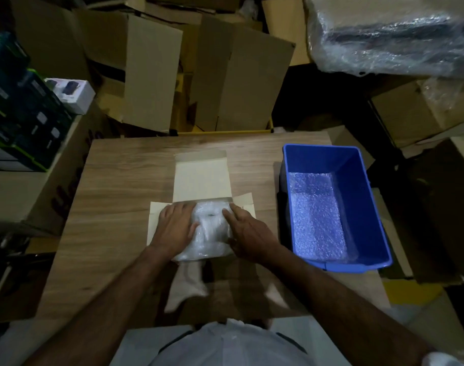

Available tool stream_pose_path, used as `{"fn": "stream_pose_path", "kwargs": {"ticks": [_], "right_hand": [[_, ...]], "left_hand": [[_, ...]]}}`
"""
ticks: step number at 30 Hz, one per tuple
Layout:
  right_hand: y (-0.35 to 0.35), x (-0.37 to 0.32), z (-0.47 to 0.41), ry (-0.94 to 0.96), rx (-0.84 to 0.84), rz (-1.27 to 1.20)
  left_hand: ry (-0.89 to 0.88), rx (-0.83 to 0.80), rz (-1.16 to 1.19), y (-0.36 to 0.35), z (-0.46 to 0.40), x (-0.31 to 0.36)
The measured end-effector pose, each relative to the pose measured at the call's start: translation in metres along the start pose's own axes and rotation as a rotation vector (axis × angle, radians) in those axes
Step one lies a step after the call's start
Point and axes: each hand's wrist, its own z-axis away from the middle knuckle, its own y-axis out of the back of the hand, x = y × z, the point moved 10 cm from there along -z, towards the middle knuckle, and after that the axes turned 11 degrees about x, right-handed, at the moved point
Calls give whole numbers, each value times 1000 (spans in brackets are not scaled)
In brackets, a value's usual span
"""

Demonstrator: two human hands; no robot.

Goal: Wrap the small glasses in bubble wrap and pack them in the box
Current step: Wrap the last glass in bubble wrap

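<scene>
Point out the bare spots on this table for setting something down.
Bare wood lies left of the white box, up to the table edge, and along the far edge behind it. Narrower strip between box and blue bin. Crowded where both hands press the bubble-wrap bundle.

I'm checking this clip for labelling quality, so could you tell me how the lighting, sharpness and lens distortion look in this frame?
Head view: dim overall, corners falling into darkness; the table is the best-lit part. The bubble-wrapped bundle glares white, hiding its contents. Both the left hand and right hand look slightly soft. Wide-angle distortion bows the blue bin and the cardboard boxes behind.
</scene>
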Motion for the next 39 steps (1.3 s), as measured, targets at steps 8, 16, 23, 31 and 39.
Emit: {"fn": "stream_pose_path", "kwargs": {"ticks": [8, 16, 23, 31, 39], "right_hand": [[-5, 1, -6, -46, -41, 7], [1, -3, -22, -40, 45, 42], [3, -15, -42, 14, 134, 150], [23, -12, -46, -5, 316, -43], [29, 19, -42, -440, 174, -954]], "left_hand": [[14, 4, -107, -1, -21, -2], [-56, 135, -22, 16, -15, 1], [-123, 190, 285, 32, 6, -4], [219, 147, 722, 44, 12, -38], [601, 83, 1326, 35, 9, -55]]}}
